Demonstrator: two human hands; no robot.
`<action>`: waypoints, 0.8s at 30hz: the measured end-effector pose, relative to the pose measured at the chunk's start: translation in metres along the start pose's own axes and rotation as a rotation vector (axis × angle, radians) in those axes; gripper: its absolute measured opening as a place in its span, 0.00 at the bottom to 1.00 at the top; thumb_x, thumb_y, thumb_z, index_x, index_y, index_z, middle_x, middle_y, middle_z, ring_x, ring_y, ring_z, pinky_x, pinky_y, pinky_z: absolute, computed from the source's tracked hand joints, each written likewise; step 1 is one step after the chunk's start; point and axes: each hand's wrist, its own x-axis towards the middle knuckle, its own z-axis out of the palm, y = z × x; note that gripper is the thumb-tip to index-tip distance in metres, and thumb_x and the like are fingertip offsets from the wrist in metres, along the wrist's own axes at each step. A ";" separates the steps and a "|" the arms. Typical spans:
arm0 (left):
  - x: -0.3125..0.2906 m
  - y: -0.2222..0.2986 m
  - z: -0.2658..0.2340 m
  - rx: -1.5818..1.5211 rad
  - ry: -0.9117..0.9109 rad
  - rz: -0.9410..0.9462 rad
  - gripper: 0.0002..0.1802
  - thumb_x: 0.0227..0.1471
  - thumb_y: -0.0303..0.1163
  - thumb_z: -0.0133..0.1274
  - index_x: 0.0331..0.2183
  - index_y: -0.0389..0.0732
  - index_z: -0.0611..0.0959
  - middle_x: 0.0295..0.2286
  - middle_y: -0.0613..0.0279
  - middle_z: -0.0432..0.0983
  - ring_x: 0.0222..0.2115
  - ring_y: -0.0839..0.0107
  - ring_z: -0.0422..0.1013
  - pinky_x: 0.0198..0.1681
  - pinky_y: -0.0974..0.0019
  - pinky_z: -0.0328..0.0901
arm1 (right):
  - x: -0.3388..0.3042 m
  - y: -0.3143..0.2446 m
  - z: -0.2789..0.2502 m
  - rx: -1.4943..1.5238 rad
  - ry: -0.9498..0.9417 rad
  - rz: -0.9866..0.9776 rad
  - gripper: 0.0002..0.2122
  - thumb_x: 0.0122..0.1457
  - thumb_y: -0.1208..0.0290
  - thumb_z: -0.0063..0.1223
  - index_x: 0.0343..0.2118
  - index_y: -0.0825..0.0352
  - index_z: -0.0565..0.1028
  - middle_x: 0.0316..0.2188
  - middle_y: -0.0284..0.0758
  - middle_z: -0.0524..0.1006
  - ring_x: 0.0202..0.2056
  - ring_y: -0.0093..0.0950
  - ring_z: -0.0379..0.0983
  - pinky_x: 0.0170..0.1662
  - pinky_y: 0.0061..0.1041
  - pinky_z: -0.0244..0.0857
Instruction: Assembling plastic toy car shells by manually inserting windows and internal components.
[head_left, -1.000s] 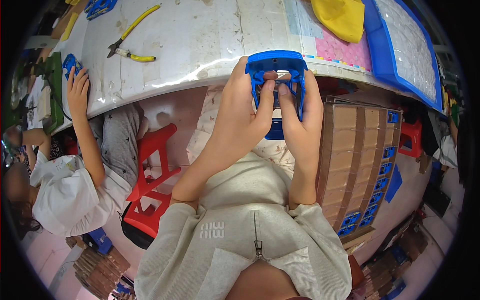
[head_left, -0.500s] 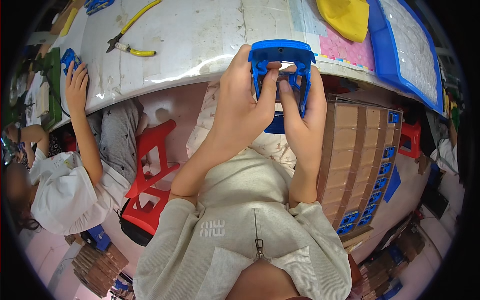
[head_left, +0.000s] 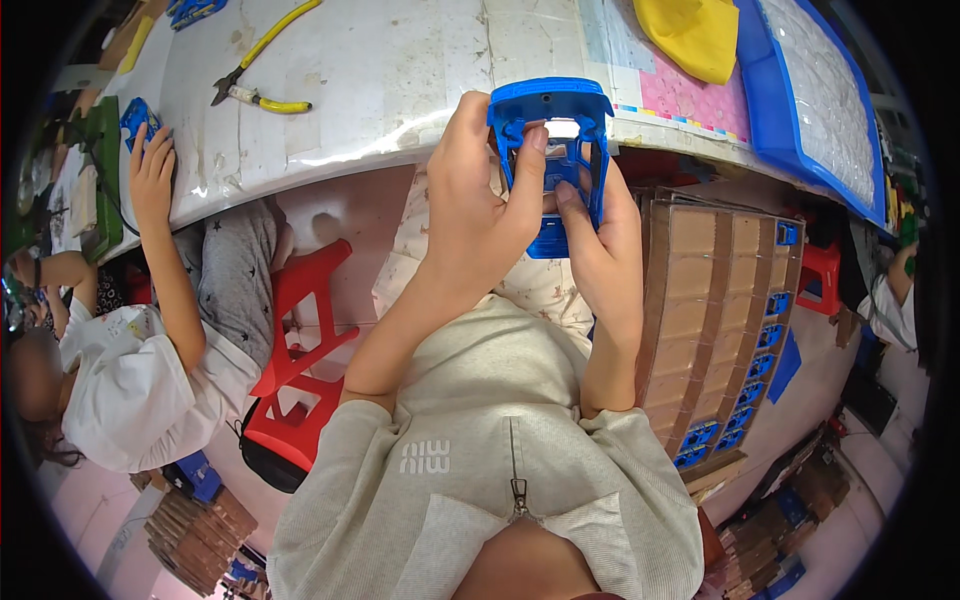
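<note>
A blue plastic toy car body shell (head_left: 550, 97) is held up at the table's near edge, its hollow inside and window openings facing me. My left hand (head_left: 482, 205) grips its left side, the thumb pressed inside near the upper opening. From the right and below, my right hand (head_left: 605, 238) holds the other side, its thumb reaching into the lower part of the shell. Fingers behind the shell are partly hidden. Whether a small part sits under the thumbs, I cannot tell.
Yellow-handled cutters (head_left: 270, 42) lie on the white table (head_left: 400, 60). A blue bin (head_left: 757, 90) and a yellow bag (head_left: 690, 40) are at the right. Beside my right arm stands a divided cardboard box (head_left: 695, 290) with several blue shells. A co-worker's hand (head_left: 152, 180) and a red stool (head_left: 305, 300) are left.
Both hands have shifted the shell slightly left and tilted it, so more of its inside shows. My right thumb sits a little lower in it.
</note>
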 end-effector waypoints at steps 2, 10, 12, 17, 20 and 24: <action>-0.002 0.005 -0.002 0.014 -0.074 -0.089 0.13 0.47 0.26 0.51 0.35 0.32 0.68 0.25 0.56 0.68 0.23 0.71 0.65 0.27 0.69 0.60 | 0.000 0.000 0.001 -0.010 0.011 -0.010 0.11 0.54 0.84 0.37 0.41 0.71 0.66 0.25 0.36 0.72 0.26 0.20 0.70 0.30 0.20 0.63; -0.024 0.003 -0.005 -0.051 -0.123 -0.130 0.44 0.41 0.32 0.59 0.51 0.30 0.48 0.42 0.45 0.60 0.42 0.62 0.63 0.44 0.63 0.60 | -0.008 0.008 0.017 -0.150 -0.082 -0.045 0.21 0.49 0.81 0.44 0.49 0.75 0.58 0.39 0.46 0.70 0.40 0.34 0.70 0.44 0.29 0.62; -0.013 0.000 -0.017 -0.250 -0.086 -0.262 0.42 0.42 0.32 0.59 0.51 0.35 0.50 0.40 0.51 0.60 0.40 0.67 0.62 0.43 0.66 0.61 | -0.013 0.004 0.022 -0.061 -0.154 -0.094 0.28 0.49 0.80 0.47 0.54 0.75 0.52 0.47 0.48 0.63 0.45 0.36 0.66 0.48 0.32 0.59; 0.064 -0.029 -0.118 0.274 0.248 -0.114 0.28 0.42 0.37 0.58 0.42 0.34 0.68 0.34 0.58 0.66 0.35 0.70 0.63 0.40 0.69 0.60 | -0.006 -0.002 0.002 -0.005 -0.170 -0.223 0.28 0.50 0.78 0.48 0.55 0.73 0.53 0.51 0.46 0.59 0.48 0.33 0.64 0.50 0.29 0.58; 0.125 -0.083 -0.241 0.968 0.388 0.052 0.31 0.39 0.45 0.58 0.38 0.27 0.72 0.30 0.46 0.72 0.28 0.58 0.69 0.33 0.62 0.63 | 0.003 0.007 -0.006 -0.025 -0.075 -0.254 0.19 0.50 0.80 0.45 0.48 0.72 0.63 0.46 0.42 0.64 0.42 0.31 0.67 0.46 0.26 0.60; 0.181 -0.127 -0.324 1.258 0.227 -0.031 0.36 0.38 0.47 0.55 0.39 0.21 0.70 0.32 0.30 0.71 0.37 0.41 0.69 0.41 0.55 0.63 | 0.000 0.012 -0.020 -0.027 0.012 -0.254 0.15 0.50 0.82 0.45 0.42 0.71 0.67 0.42 0.40 0.67 0.39 0.28 0.68 0.43 0.23 0.62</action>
